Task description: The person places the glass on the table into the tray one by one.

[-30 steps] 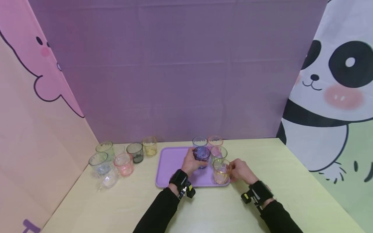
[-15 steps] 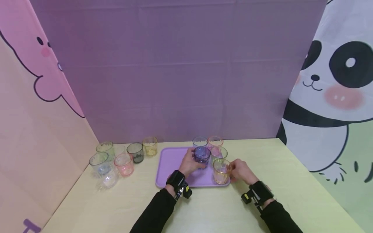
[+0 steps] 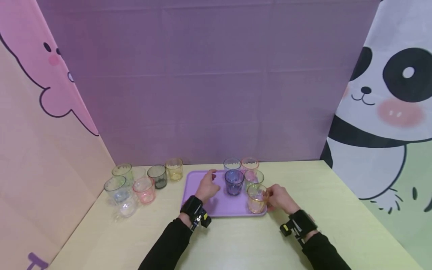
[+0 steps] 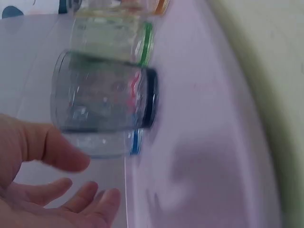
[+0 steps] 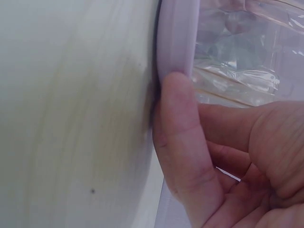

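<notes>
My left hand [image 3: 207,187] is over the left part of the purple tray [image 3: 195,206], fingers loose and thumb apart, holding nothing. A dark blue glass [image 3: 234,182] stands upright on the tray, just off the left thumb in the left wrist view. Behind and beside it stand a blue-rimmed glass [image 3: 231,164], a pink-rimmed glass [image 3: 250,163] and a green-rimmed glass [image 3: 254,177]. My right hand [image 3: 281,198] grips the tray's right front edge with bent fingers, right beside an amber-rimmed glass [image 3: 256,200]. In the right wrist view one fingertip [image 5: 178,88] lies against the rim; the thumb's tip is hidden.
On the table's left stand several more glasses: a pink glass [image 3: 144,191], a grey glass [image 3: 157,177], a yellow glass [image 3: 174,170], a green glass [image 3: 123,172] and a blue glass [image 3: 116,189]. A clear glass [image 3: 127,208] is close in front. A purple backdrop [image 3: 216,93] borders the back.
My left hand has let go of the dark blue glass and drawn back to the left. That glass stays on the tray. The right hand has kept its place.
</notes>
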The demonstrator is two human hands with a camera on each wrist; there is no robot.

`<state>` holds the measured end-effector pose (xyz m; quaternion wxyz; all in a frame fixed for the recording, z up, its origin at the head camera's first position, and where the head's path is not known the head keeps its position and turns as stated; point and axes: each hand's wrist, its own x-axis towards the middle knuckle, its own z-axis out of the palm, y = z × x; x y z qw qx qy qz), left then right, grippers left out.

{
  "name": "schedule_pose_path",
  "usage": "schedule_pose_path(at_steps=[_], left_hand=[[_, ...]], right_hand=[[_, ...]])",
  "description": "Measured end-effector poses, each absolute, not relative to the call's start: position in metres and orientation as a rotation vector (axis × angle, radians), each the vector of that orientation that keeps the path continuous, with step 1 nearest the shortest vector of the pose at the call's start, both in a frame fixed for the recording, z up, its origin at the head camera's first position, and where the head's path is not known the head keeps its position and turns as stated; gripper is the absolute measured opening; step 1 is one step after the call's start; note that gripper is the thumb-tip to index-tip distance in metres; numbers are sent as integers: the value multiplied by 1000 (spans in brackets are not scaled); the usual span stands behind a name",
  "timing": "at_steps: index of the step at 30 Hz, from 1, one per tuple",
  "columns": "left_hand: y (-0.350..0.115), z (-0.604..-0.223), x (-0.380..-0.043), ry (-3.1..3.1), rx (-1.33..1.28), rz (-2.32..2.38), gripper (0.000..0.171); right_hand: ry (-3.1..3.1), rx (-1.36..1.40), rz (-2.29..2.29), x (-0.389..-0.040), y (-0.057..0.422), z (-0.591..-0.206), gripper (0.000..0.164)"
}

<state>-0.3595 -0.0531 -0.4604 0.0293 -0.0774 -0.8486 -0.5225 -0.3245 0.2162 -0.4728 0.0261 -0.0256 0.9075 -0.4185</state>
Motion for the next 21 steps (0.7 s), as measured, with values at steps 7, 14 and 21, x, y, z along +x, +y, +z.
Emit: schedule_pose_path(at_steps=[7, 14, 21], left_hand=[[-81, -460, -371, -2525, -206, -1475, 48], [-105, -450, -378, -2500, -105, -1275, 35], [-127, -439, -383, -2485, 56, -991, 29]], right_hand=[[2811, -83, -1286, -324, 216, -473, 13], [2809, -77, -1293, -323, 217, -472, 14], [2816, -83, -1287, -322, 216, -471, 14]])
